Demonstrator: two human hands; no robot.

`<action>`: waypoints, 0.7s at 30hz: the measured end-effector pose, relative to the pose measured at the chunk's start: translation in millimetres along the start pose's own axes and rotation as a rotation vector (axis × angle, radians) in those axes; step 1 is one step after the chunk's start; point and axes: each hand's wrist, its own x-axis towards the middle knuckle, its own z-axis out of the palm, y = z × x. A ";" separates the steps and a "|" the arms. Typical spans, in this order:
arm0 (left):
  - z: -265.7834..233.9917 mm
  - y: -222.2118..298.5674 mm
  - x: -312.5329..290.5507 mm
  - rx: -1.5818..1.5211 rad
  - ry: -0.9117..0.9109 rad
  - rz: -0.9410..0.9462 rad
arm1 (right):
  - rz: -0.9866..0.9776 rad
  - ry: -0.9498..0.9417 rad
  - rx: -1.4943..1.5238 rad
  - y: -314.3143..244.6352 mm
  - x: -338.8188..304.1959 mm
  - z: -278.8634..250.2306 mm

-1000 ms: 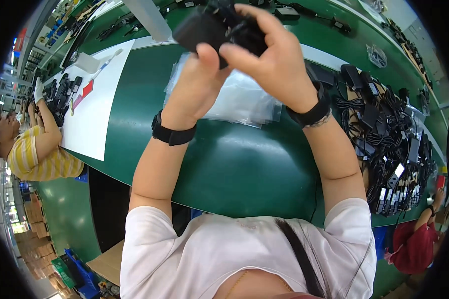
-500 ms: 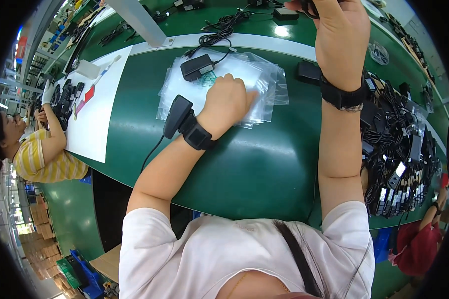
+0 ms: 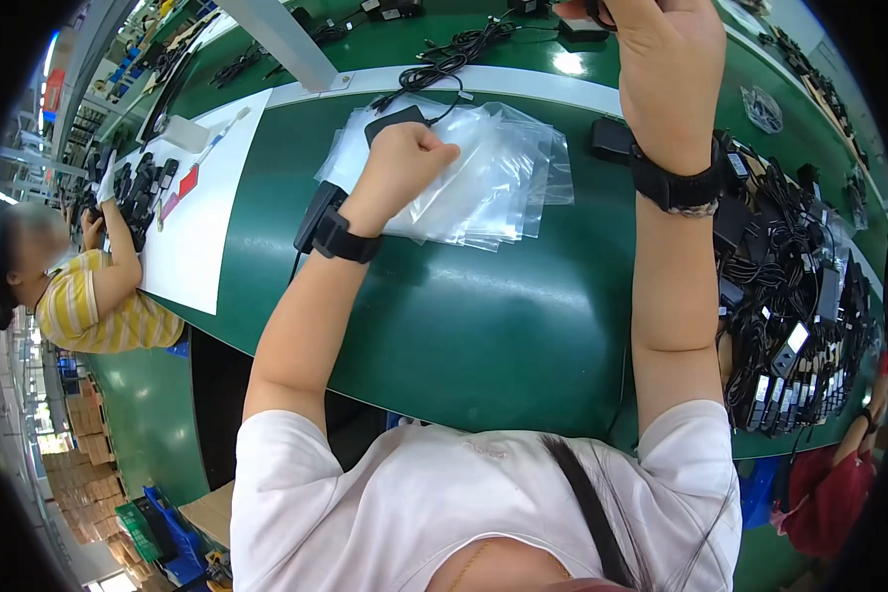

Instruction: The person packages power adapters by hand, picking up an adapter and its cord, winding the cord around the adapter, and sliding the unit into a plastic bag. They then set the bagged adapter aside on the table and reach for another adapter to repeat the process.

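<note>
My left hand [image 3: 405, 166] is closed, its knuckles against or just over a black power adapter [image 3: 393, 122] lying on a stack of clear plastic bags [image 3: 503, 187]. What its fingers hold, if anything, is hidden. A black strap with a dark box circles that wrist. My right hand [image 3: 673, 84] reaches to the top edge of the picture, fingers curled round a piece of black cable [image 3: 599, 12]; part of the hand is cut off there. It too wears a black wristband.
To the right lies a heap of black adapters and cables [image 3: 779, 296]. A black adapter [image 3: 612, 139] sits beside my right wrist. Coiled cable [image 3: 449, 59] lies beyond the bags, near a metal post [image 3: 286, 39]. At left, a person in yellow stripes [image 3: 109, 306] works beside a white sheet [image 3: 207, 217].
My left hand has moved left and slightly away from me, from over the bags to the adapter, and its fingers have closed. The right hand stays nearly in place.
</note>
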 end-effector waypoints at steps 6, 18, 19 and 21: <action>-11.7 -13.2 -14.1 -0.273 -0.302 -0.268 | 0.055 -0.053 0.017 4.7 -2.7 6.3; -7.5 7.1 -20.9 -0.390 0.089 -0.108 | 0.845 -0.139 0.370 62.0 -51.1 12.0; -6.5 7.8 -23.4 -0.398 0.090 -0.110 | 0.851 -0.094 0.319 71.7 -59.8 15.8; -5.5 12.4 -27.1 -0.361 0.134 -0.085 | 0.859 -0.042 0.253 87.9 -69.7 10.4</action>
